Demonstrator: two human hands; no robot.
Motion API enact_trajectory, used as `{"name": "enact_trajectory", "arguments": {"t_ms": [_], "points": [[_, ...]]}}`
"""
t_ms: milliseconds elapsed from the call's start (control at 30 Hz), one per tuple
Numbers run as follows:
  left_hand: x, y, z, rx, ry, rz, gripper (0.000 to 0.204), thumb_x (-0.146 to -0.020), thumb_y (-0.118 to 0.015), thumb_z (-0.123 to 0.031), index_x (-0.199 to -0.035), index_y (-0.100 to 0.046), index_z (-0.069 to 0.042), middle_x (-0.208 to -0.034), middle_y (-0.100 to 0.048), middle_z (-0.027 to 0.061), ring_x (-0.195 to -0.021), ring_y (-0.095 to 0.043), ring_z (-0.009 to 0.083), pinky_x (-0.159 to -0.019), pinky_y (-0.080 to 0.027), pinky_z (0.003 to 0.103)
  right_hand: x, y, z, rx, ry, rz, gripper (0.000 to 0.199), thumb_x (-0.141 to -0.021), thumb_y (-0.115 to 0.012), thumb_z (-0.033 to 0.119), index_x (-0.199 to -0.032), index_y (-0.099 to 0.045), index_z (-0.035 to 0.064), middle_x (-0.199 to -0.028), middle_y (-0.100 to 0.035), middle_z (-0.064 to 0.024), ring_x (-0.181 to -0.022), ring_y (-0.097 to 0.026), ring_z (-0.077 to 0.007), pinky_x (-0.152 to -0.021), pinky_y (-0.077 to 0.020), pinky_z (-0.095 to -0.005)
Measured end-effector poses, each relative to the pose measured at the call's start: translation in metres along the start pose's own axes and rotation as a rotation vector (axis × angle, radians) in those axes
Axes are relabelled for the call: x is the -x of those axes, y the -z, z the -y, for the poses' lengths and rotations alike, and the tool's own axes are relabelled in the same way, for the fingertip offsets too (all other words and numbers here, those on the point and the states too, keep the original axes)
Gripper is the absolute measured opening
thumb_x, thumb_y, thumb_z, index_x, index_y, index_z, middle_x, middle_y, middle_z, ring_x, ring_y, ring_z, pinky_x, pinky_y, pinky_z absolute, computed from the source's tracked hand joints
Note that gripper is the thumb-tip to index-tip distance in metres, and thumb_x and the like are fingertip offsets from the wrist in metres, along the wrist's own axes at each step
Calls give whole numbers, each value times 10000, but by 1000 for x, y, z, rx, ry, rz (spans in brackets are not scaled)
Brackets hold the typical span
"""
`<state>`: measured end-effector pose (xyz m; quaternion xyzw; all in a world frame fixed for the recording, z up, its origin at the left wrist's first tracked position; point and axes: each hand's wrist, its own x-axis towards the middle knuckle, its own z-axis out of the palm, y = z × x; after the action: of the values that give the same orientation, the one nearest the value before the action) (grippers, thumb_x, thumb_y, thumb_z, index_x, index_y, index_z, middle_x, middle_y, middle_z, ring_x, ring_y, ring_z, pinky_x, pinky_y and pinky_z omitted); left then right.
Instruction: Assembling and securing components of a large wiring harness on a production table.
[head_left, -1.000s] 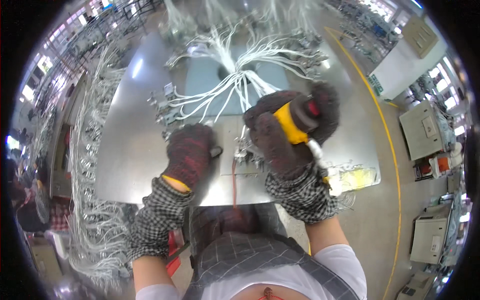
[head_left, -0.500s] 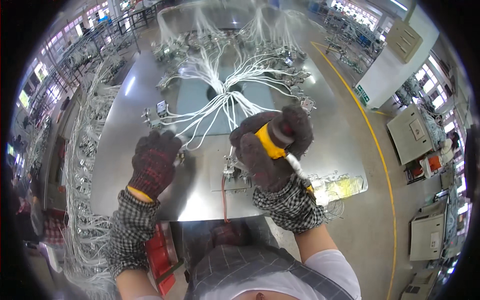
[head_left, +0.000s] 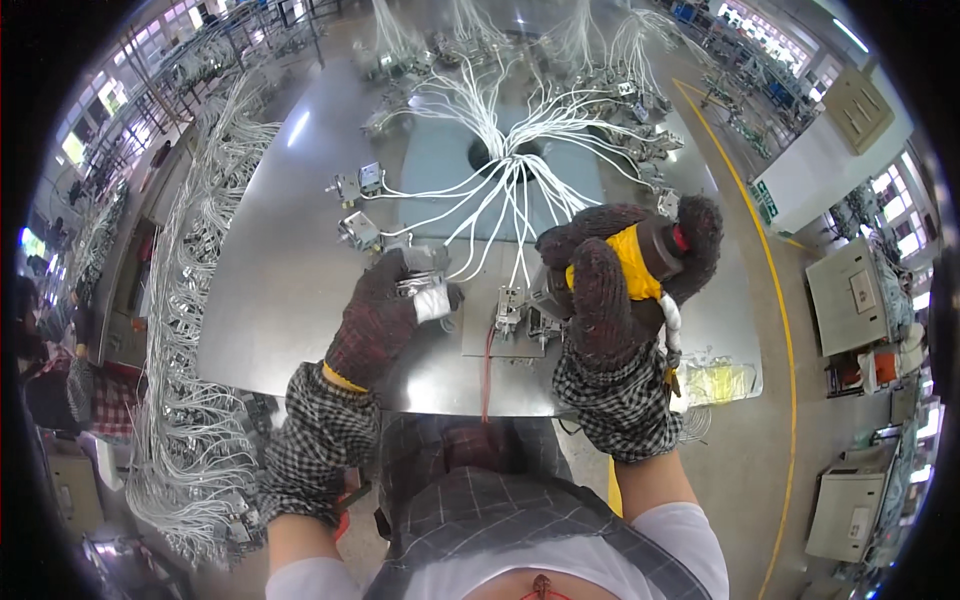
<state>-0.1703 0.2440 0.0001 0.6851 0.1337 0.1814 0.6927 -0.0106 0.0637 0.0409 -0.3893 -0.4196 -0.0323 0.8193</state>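
My left hand (head_left: 380,315), in a dark knitted glove, is closed around a small silvery metal part (head_left: 425,275) with a white piece against it. My gloved right hand (head_left: 615,290) grips a dark hand-held power tool (head_left: 660,250) banded in yellow, with a white-wrapped cord hanging at the wrist. The tool's front end is hidden. Between the hands, a metal fixture (head_left: 510,310) sits on a small plate, with a red cord running off the table edge. White cables (head_left: 512,215) fan out from a dark hole in the table to small metal clamp-like parts (head_left: 360,230).
The shiny metal table (head_left: 270,290) spreads before me. Bundles of white cable (head_left: 185,430) hang along its left side. A yellowish translucent packet (head_left: 722,382) lies at the right corner. Beyond a yellow floor line (head_left: 778,290) stand a pillar (head_left: 835,160) and grey cabinets (head_left: 850,300).
The view has shifted, so the table sits further right. My left hand now shows a silvery part in its fingers. My right hand still grips the tool.
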Motion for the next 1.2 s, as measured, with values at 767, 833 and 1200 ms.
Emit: {"name": "enact_trajectory", "arguments": {"t_ms": [767,833,1200], "points": [[16,-31,16,-520,-450,-164,755,-754,-947,-239,-1415,-629,-61,-1188,-757,113,-992,-764,190,-857,-631,317,-1,9,-3,-193,-48,-2,798,-917,-731,-101,-1559,-395,231,-1090,-705,-213,-846,-744,-270,-758,-676,-411],[17,-28,19,-601,-373,-78,773,-756,-943,-297,-1424,-627,-69,-1174,-756,109,-955,-750,163,-815,-620,304,-1,11,-5,-65,65,95,738,-934,-724,-82,-1541,-425,211,-1130,-700,-208,-912,-745,-274,-808,-677,-415],[-12,-4,-14,-1272,-851,-707,487,-951,-701,-165,-1424,-624,-77,-1315,-696,180,-1037,-719,319,-942,-586,385,7,17,-6,-450,-276,-88,724,-955,-729,-32,-1556,-407,210,-1138,-700,-250,-888,-764,-336,-756,-694,-457]]}}
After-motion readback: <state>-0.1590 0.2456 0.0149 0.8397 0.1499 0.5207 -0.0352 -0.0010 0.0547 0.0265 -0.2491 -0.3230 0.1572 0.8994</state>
